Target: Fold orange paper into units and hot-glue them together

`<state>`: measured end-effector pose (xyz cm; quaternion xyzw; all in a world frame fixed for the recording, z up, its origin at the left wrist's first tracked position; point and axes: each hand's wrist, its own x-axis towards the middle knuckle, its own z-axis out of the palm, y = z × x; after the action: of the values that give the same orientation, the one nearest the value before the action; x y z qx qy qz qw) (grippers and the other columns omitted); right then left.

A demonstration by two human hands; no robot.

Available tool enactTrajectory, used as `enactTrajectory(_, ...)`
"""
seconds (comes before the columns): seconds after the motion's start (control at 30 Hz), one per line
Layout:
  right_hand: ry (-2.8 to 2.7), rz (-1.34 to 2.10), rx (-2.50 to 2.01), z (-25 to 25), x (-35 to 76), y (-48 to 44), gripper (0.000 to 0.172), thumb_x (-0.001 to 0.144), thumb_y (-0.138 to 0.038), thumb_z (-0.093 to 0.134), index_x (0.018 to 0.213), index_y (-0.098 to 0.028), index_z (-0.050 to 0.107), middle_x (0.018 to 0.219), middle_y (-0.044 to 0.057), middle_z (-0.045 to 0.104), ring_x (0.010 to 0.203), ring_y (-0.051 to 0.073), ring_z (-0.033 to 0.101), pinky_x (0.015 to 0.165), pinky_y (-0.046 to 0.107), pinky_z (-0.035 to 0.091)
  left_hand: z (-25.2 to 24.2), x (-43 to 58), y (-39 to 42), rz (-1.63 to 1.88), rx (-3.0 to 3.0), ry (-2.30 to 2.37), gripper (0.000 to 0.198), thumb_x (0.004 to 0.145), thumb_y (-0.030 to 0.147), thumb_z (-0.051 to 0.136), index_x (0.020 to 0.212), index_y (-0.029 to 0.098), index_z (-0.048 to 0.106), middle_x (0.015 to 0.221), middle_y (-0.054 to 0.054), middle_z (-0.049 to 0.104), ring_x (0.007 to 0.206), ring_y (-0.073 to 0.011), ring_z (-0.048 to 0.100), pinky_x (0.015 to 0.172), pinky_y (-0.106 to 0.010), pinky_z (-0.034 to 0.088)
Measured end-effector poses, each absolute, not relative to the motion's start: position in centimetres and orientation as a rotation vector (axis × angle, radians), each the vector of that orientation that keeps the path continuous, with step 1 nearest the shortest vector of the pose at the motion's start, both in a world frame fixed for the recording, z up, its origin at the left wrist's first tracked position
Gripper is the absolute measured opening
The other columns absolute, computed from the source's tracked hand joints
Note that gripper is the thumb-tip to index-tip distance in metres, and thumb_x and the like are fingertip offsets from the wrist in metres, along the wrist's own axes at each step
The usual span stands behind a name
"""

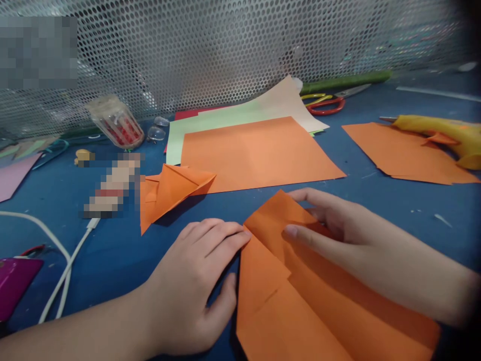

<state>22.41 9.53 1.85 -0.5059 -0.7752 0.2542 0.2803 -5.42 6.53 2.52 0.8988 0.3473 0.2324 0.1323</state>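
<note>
A partly folded sheet of orange paper (263,265) lies before me at the lower right, with creases and a raised flap. My right hand (338,235) grips its upper right part, thumb on top and fingers behind the edge. On the left, my left hand (203,276) rests palm down with fingers stretched out, its index fingertip touching the paper's upper left edge. Just beyond that hand sits a folded orange paper shape (175,190) with pointed ends.
Flat orange paper (259,155) lies over pale green and cream sheets. At right, a yellow glue gun (432,130) rests on more orange paper (398,155). Behind are scissors (326,104) and a tipped jar (116,123) along a perforated metal panel (225,50). A white cable (67,271) runs at left.
</note>
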Motion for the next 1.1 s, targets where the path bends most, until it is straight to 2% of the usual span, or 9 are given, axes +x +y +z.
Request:
enactTrajectory(0.1, -1.848, 0.920, -1.366, 1.4, 21.9, 8.5, 0.036, 0.105, -0.053, 0.061, 0.130, -0.030, 0.072, 0.093, 0.004, 0.083, 0.078, 0.023, 0.083, 0.060, 0.029, 0.069, 2.7, -5.6, 6.8, 0.663, 2.589, 1.014, 0.044, 0.108, 0.012, 0.044, 0.146, 0.014, 0.067, 0.144, -0.012, 0.077, 0.132, -0.0271, 0.069, 0.115, -0.042, 0.054)
enactTrajectory(0.3, -1.998, 0.664, -1.318, 2.3, 22.0, 8.1, 0.042, 0.108, -0.044, 0.058, 0.144, -0.027, 0.071, 0.109, 0.010, 0.087, 0.106, 0.032, 0.086, 0.072, 0.037, 0.073, 3.3, -6.0, 7.1, 0.612, 2.556, 1.028, 0.050, 0.105, 0.012, 0.042, 0.146, 0.014, 0.071, 0.150, -0.009, 0.077, 0.140, -0.0267, 0.066, 0.122, -0.041, 0.049)
enactTrajectory(0.4, -2.160, 0.534, -1.174, 2.7, 22.5, 8.8, 0.025, 0.111, -0.036, 0.056, 0.111, -0.026, 0.079, 0.092, 0.006, 0.083, 0.079, 0.023, 0.082, 0.069, 0.032, 0.068, 3.4, -6.0, 7.2, 0.627, 2.514, 1.057, 0.046, 0.110, 0.014, 0.040, 0.138, 0.016, 0.075, 0.146, -0.007, 0.079, 0.139, -0.0257, 0.067, 0.119, -0.040, 0.052)
enactTrajectory(0.47, -2.203, 0.436, -1.109, 2.3, 22.9, 9.2, 0.029, 0.113, -0.032, 0.055, 0.091, -0.025, 0.074, 0.079, 0.002, 0.073, 0.060, 0.016, 0.071, 0.058, 0.026, 0.060, 3.3, -6.0, 7.1, 0.625, 2.510, 1.074, 0.040, 0.115, 0.025, 0.043, 0.136, 0.017, 0.077, 0.144, -0.007, 0.080, 0.138, -0.0268, 0.068, 0.118, -0.041, 0.053)
enactTrajectory(0.63, -2.325, 0.161, -0.934, 0.8, 23.6, 9.7, 0.038, 0.123, -0.028, 0.041, 0.138, -0.024, 0.076, 0.101, 0.004, 0.075, 0.075, 0.014, 0.075, 0.066, 0.024, 0.059, 2.4, -5.7, 6.7, 0.601, 2.672, 1.068, 0.037, 0.116, 0.031, 0.053, 0.140, 0.011, 0.074, 0.149, -0.014, 0.078, 0.140, -0.0307, 0.068, 0.120, -0.044, 0.053)
enactTrajectory(0.73, -2.447, -0.027, -0.794, 1.3, 23.3, 10.0, 0.054, 0.125, -0.029, 0.028, 0.123, -0.018, 0.082, 0.093, 0.005, 0.078, 0.072, 0.015, 0.076, 0.067, 0.025, 0.061, 2.1, -5.6, 6.5, 0.584, 2.745, 1.037, 0.038, 0.118, 0.027, 0.049, 0.143, 0.009, 0.072, 0.148, -0.015, 0.078, 0.141, -0.0311, 0.068, 0.120, -0.045, 0.053)
enactTrajectory(0.83, -2.550, -0.104, -0.611, 2.4, 23.2, 10.5, 0.056, 0.123, -0.019, 0.030, 0.111, -0.017, 0.084, 0.104, 0.008, 0.087, 0.088, 0.019, 0.084, 0.083, 0.028, 0.068, 2.3, -5.6, 6.6, 0.557, 2.753, 1.034, 0.038, 0.118, 0.027, 0.048, 0.144, 0.010, 0.071, 0.149, -0.015, 0.078, 0.142, -0.0310, 0.068, 0.121, -0.046, 0.053)
enactTrajectory(0.97, -2.676, -0.108, -0.424, 2.9, 23.9, 11.0, 0.052, 0.119, -0.009, 0.033, 0.128, -0.017, 0.083, 0.133, 0.010, 0.086, 0.129, 0.020, 0.080, 0.115, 0.032, 0.064, 2.6, -5.7, 6.6, 0.544, 2.673, 1.041, 0.037, 0.115, 0.026, 0.052, 0.146, 0.014, 0.068, 0.151, -0.013, 0.075, 0.143, -0.0283, 0.067, 0.122, -0.042, 0.053)
enactTrajectory(1.1, -2.731, -0.155, -0.328, 2.8, 24.5, 11.2, 0.046, 0.119, -0.009, 0.037, 0.138, -0.011, 0.078, 0.139, 0.014, 0.084, 0.140, 0.020, 0.074, 0.124, 0.035, 0.058, 2.7, -5.7, 6.5, 0.517, 2.633, 1.055, 0.039, 0.113, 0.025, 0.053, 0.148, 0.014, 0.066, 0.154, -0.012, 0.073, 0.146, -0.0274, 0.064, 0.124, -0.041, 0.052)
